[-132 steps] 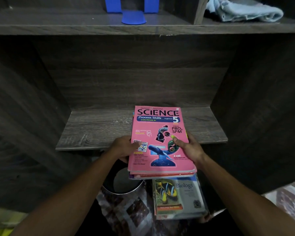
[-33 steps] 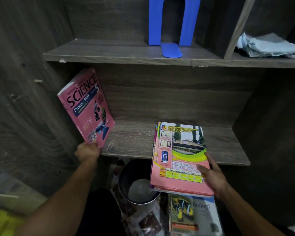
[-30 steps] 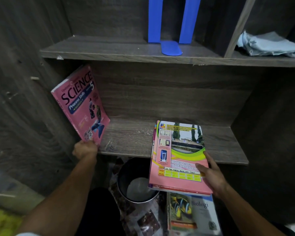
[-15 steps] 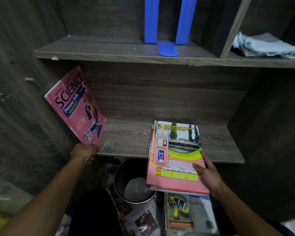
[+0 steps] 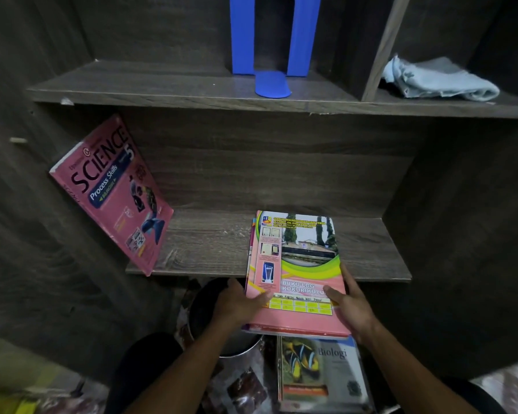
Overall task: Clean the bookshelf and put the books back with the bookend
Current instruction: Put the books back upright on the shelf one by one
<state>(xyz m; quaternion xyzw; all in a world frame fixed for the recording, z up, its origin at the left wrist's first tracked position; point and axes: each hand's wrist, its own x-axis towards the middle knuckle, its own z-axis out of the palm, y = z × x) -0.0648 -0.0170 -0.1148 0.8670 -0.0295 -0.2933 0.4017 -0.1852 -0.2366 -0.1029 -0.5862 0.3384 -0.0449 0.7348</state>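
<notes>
A pink Science book [image 5: 114, 192] stands tilted against the left wall of the lower shelf [image 5: 210, 243], with no hand on it. A small stack topped by a pink and green log book [image 5: 296, 264] lies half on the shelf's front edge. My left hand [image 5: 240, 303] grips its left edge, thumb on the cover. My right hand [image 5: 352, 309] grips its right edge the same way. A blue bookend [image 5: 274, 52] stands on the upper shelf [image 5: 162, 88].
A light blue cloth [image 5: 437, 79] lies in the upper right compartment. Below the shelf a metal bucket [image 5: 222, 333] sits on the floor beside a Biologi book [image 5: 320, 375]. Dark wooden walls close both sides.
My left hand let go of the Science book, which stays leaning on the left wall, and moved right to take the left edge of the stack.
</notes>
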